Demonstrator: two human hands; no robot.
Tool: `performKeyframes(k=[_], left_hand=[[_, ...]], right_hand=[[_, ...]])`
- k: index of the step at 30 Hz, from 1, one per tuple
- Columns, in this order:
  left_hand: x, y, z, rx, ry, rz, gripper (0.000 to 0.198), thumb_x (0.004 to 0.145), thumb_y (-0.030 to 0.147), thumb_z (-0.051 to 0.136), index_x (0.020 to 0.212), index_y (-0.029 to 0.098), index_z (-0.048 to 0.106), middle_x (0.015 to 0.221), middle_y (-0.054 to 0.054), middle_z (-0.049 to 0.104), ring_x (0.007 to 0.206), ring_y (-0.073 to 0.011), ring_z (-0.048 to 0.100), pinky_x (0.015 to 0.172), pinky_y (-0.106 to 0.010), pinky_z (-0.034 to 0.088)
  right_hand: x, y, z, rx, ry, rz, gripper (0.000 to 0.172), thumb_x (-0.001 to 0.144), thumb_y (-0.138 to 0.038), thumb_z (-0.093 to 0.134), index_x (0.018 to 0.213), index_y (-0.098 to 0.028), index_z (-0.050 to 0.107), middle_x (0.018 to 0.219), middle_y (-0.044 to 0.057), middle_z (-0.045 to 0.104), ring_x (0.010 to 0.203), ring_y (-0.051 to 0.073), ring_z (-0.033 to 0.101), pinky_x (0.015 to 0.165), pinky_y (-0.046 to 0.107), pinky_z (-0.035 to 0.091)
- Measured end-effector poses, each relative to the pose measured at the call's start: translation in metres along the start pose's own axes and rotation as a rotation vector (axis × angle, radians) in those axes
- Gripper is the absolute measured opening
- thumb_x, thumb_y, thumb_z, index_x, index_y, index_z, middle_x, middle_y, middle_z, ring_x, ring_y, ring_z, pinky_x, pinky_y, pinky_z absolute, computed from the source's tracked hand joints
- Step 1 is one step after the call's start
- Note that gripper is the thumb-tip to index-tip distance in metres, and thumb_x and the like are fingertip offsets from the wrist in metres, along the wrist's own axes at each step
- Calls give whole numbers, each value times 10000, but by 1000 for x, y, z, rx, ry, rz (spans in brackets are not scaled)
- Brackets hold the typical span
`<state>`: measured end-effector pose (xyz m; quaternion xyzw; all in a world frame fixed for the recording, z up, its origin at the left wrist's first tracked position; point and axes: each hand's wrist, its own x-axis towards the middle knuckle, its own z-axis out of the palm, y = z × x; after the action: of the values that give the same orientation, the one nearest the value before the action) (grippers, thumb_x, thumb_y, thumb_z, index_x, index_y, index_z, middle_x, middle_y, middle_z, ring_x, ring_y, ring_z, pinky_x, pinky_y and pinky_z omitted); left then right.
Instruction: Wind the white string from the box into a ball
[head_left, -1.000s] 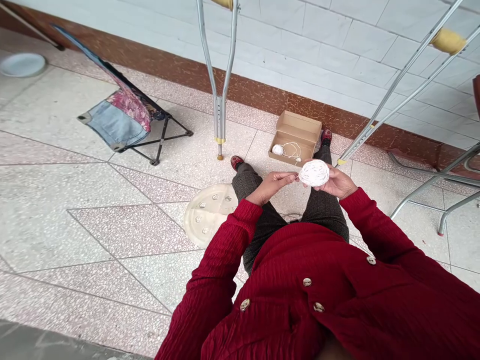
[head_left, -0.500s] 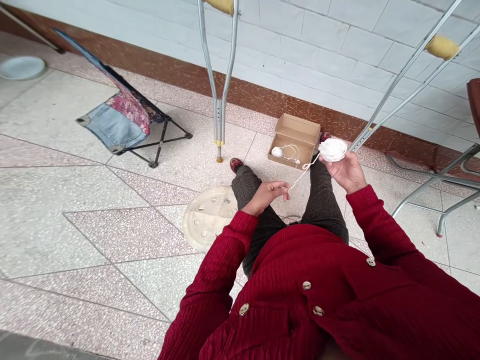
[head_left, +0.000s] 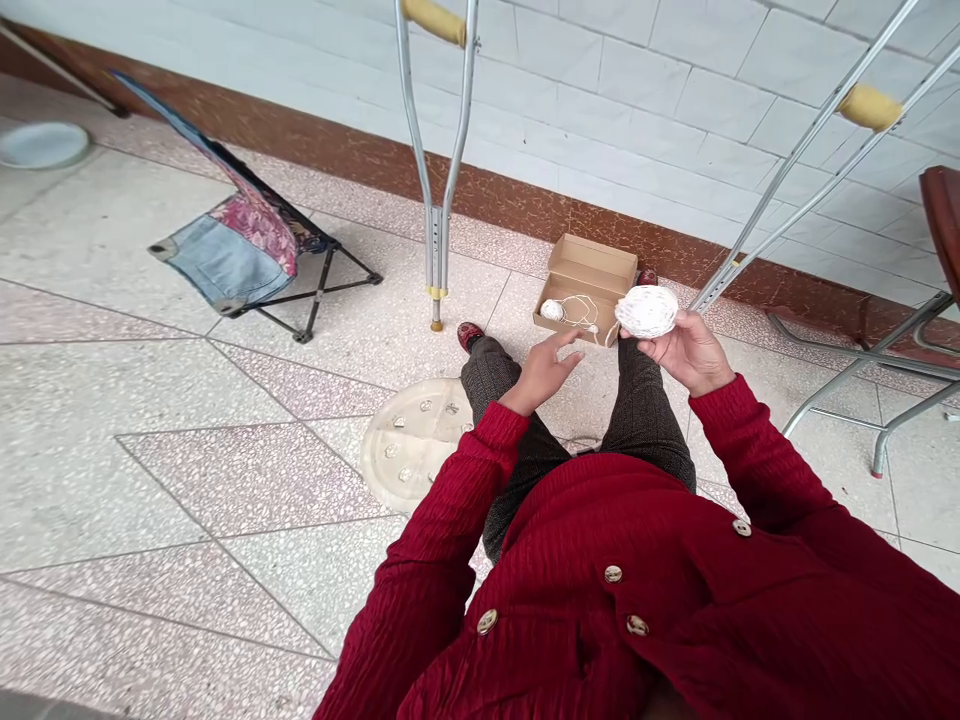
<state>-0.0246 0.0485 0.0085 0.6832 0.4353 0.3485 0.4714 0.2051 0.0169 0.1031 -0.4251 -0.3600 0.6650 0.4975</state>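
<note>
My right hand grips the edge of a white round bowl-like piece of wound or woven cord, held above my right leg. Left of it, my left hand reaches forward with its fingers apart and nothing visible in them. On the floor just beyond that hand lies an open cardboard box. A small white ball of cord sits in the box, and a loose loop of cord trails beside it. Whether the cord still joins the round piece is hard to see.
A crutch stands ahead of my legs, and another crutch leans at the right wall. A folding chair is at left, a metal-legged chair at right. A round beige mat lies by my left leg.
My left hand has let go of the cord it was pinching and opened, moving slightly forward. The white round piece has shifted left and tipped so that its flat face shows more.
</note>
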Motion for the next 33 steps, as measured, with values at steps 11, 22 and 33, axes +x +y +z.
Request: performKeyframes(k=[11, 22, 33], left_hand=[[14, 33, 27, -271, -93, 20, 404, 933, 447, 578, 708, 139, 713, 747, -39, 729, 764, -161, 652, 809, -280, 493], [-32, 7, 4, -151, -370, -104, 429, 949, 393, 520, 619, 149, 644, 720, -39, 705, 740, -148, 648, 778, -255, 458], [-69, 36, 12, 103, -555, -52, 436, 994, 392, 447, 664, 158, 611, 627, 8, 634, 597, -112, 526, 653, -224, 390]], right_hand=[[8, 9, 2, 82, -102, -3, 456, 782, -324, 712, 1219, -241, 608, 1091, 35, 750, 899, 201, 725, 687, 273, 630], [14, -8, -12, -242, 45, -129, 441, 732, -343, 778, 1140, -235, 649, 1132, 46, 719, 980, 232, 700, 783, 369, 629], [45, 15, -15, -290, 189, -129, 374, 685, -338, 802, 1012, -221, 664, 969, 21, 707, 803, 161, 671, 595, 249, 579]])
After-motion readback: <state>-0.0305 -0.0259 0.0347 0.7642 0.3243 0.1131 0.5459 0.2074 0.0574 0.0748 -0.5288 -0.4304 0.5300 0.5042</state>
